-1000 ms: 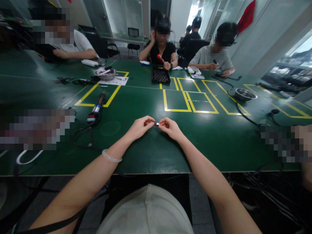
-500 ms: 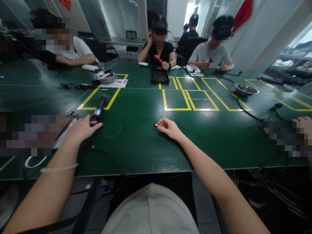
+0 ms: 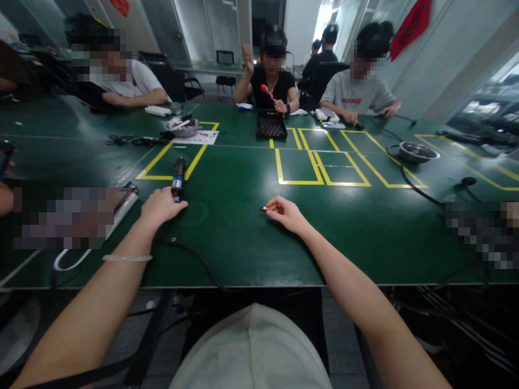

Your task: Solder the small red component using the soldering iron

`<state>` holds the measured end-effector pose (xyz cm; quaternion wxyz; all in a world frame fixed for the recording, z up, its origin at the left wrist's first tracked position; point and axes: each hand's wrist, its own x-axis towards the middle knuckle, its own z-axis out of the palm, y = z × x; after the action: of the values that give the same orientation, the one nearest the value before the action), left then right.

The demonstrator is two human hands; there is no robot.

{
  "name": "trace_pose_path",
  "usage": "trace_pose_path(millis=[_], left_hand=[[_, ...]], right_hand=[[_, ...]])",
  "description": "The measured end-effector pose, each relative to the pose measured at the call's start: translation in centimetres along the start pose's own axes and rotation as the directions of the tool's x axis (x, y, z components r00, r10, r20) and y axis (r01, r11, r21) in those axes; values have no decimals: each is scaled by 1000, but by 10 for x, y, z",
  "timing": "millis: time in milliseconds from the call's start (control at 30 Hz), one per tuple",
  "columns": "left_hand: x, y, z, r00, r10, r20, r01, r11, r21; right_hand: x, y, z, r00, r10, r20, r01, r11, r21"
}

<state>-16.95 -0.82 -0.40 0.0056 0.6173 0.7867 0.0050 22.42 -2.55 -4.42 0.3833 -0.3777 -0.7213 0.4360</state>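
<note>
My left hand (image 3: 164, 207) grips the rear end of a dark electric screwdriver (image 3: 178, 177). The tool has a silver and blue band, and its thin bit points away from me. The fingers on its far side are partly hidden. Over the bare green table, my right hand (image 3: 287, 213) pinches a small red and silver piece (image 3: 264, 209) between thumb and fingertips. It is too small to name more exactly. A black cable (image 3: 197, 256) runs from near the tool to the table's front edge.
Yellow tape outlines (image 3: 302, 182) mark the green table (image 3: 235, 259). Across it stand a black tray (image 3: 271, 129) and a bowl of small items (image 3: 182, 127). A metal bowl (image 3: 417, 152) sits at right. Several people sit around, one holding a red-headed tool (image 3: 267, 92).
My left hand has moved right and slightly forward with the electric screwdriver, which now stands straighter in view. The right hand keeps its pinch. The view has shifted a little left.
</note>
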Motion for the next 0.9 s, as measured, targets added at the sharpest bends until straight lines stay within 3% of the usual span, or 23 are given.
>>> trace_pose_path(millis=[100,200,333,500,633,900], left_hand=[[-15,32,0,1000,7,19,-7,1000,3],[-30,69,-2,992,130,0,-130,992,-3],[-49,122,-6,941,336,-46,-335,942,34],[-68,178,-8,892,446,-74,-445,895,38],[-81,198,-5,864,499,-70,-500,866,6],[-91,201,-1,852,519,-74,-520,854,-7]], right_hand=[[0,0,0,1000,1,0,-1,1000,-8],[-1,-1,-1,1000,2,-3,-2,1000,-11],[-2,-6,-2,1000,-5,-2,5,997,-78],[-3,-11,-4,999,-50,-16,46,974,-220],[-2,-9,-5,996,-76,-56,58,963,-262],[1,-5,-5,996,-54,-64,31,948,-318]])
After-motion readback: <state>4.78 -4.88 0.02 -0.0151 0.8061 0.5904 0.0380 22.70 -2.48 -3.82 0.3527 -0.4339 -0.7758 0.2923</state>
